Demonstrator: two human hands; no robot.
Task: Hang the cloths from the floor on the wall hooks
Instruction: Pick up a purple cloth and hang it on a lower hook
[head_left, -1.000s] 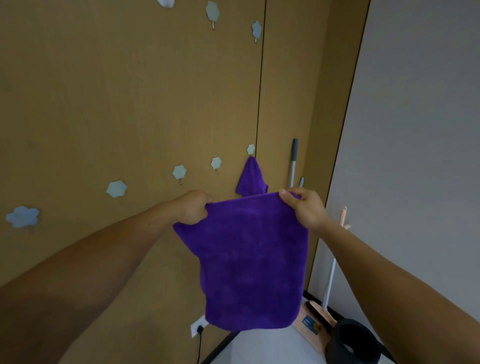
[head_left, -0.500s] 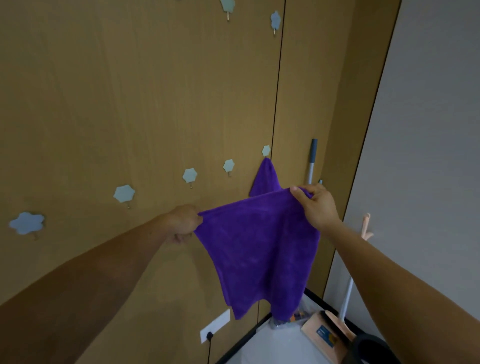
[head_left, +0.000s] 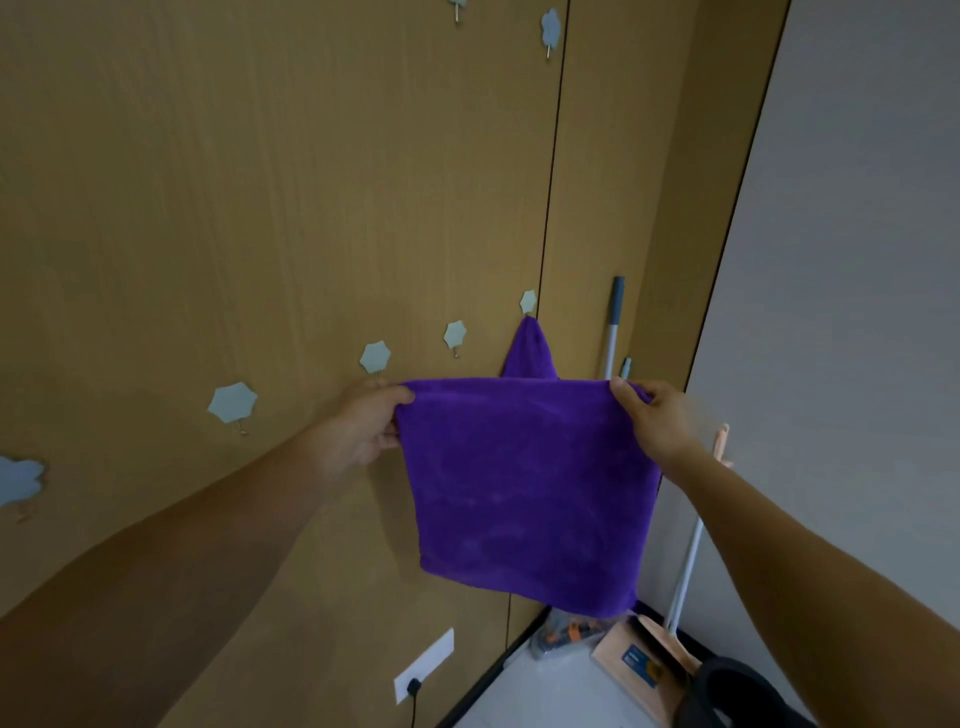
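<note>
at the far left a pale cloud-shaped hook (head_left: 18, 480) sits on the wooden wall (head_left: 260, 182), and three more bare hooks climb rightward from it, the nearest (head_left: 232, 402) then a second (head_left: 375, 357) and a third (head_left: 455, 334). the left grip (head_left: 363, 426) is closed on the upper left corner of the purple cloth (head_left: 524, 493), thumb in front and fingers curled behind, just below the second hook. the cloth is off the floor, stretched flat between both corners with its top edge pulled level, most likely so that an edge or a corner can be found and carried up to a free hook. behind that top edge a second purple cloth (head_left: 527, 353) hangs by its tip from the last hook (head_left: 528, 301) in the row (so at least one is done). the right grip (head_left: 652, 421) pinches the upper right corner, thumb on the front face. just beside it a grey-topped pole (head_left: 615, 322) leans in the corner, and a white broom handle (head_left: 685, 571) stands below. low on the wall is a socket (head_left: 423, 665) with a plug in it. down on the floor (head_left: 545, 691) a clear bag (head_left: 563, 636) holds orange and dark bits too small to name; next to it lies a tan box (head_left: 631, 662) whose contents are hidden, and a black round tub (head_left: 727, 696) is cut off by the frame edge, its inside not shown.
</note>
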